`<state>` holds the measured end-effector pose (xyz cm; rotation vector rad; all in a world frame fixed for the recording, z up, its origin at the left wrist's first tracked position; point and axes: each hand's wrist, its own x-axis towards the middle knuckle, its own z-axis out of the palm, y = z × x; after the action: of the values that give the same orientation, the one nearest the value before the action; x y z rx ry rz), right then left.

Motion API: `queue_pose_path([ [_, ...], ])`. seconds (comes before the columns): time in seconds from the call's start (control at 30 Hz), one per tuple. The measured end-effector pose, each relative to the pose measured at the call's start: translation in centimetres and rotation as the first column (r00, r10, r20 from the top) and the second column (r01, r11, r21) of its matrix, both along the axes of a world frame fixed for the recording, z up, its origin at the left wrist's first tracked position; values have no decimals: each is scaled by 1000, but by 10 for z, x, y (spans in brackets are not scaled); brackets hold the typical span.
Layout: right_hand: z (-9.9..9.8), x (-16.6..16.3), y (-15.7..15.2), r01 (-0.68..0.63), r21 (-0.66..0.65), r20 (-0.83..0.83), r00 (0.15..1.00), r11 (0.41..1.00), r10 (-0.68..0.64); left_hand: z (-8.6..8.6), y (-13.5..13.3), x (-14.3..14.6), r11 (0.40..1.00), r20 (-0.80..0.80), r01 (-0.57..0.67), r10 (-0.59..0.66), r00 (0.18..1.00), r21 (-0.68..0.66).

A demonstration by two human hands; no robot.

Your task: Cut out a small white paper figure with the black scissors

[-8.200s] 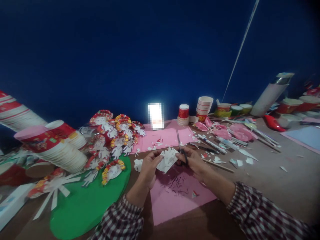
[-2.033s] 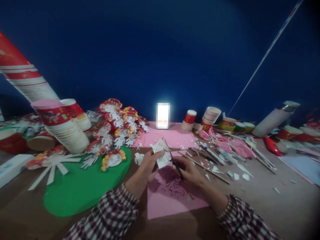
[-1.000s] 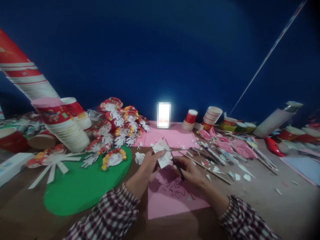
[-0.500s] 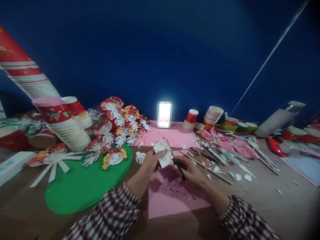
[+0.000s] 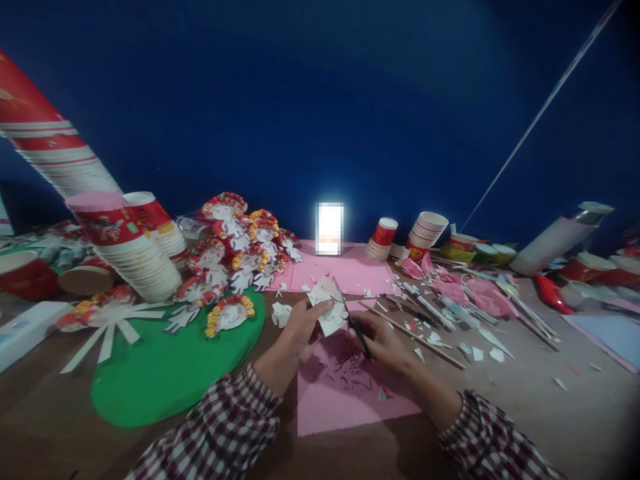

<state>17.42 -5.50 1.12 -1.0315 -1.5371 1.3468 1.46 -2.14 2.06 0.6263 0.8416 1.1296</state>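
Observation:
A small piece of white paper [image 5: 330, 323] with faint drawn lines is pinched in my left hand [image 5: 301, 331], thumb on top. My right hand [image 5: 384, 343] grips a pair of scissors [image 5: 361, 337] by dark handles. The blades lie along the right edge of the paper; how far apart they are is hard to make out. Below both hands lies a pink sheet [image 5: 330, 407] with dark writing or marks on it. A crumpled white paper piece [image 5: 281, 315] rests just left of my left hand.
Left, a green board [image 5: 165, 380] carries paper figures [image 5: 230, 313] with red and yellow trim, beside leaning stacks of paper cups [image 5: 135, 257]. A wooden stick [image 5: 415, 335], pens [image 5: 427, 307] and white scraps [image 5: 477, 354] lie right. A bright, blurred-out rectangle [image 5: 329, 228] stands behind.
Almost nothing differs. Both hands keep their hold on the paper and scissors, with only a very slight shift of the paper.

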Motion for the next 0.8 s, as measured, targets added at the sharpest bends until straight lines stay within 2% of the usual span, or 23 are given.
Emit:
queue_pose_path([
  [0.8, -4, 4, 5, -42, -9, 33, 999, 999, 42, 0, 0, -1, 1000, 24, 16, -16, 1000, 7],
])
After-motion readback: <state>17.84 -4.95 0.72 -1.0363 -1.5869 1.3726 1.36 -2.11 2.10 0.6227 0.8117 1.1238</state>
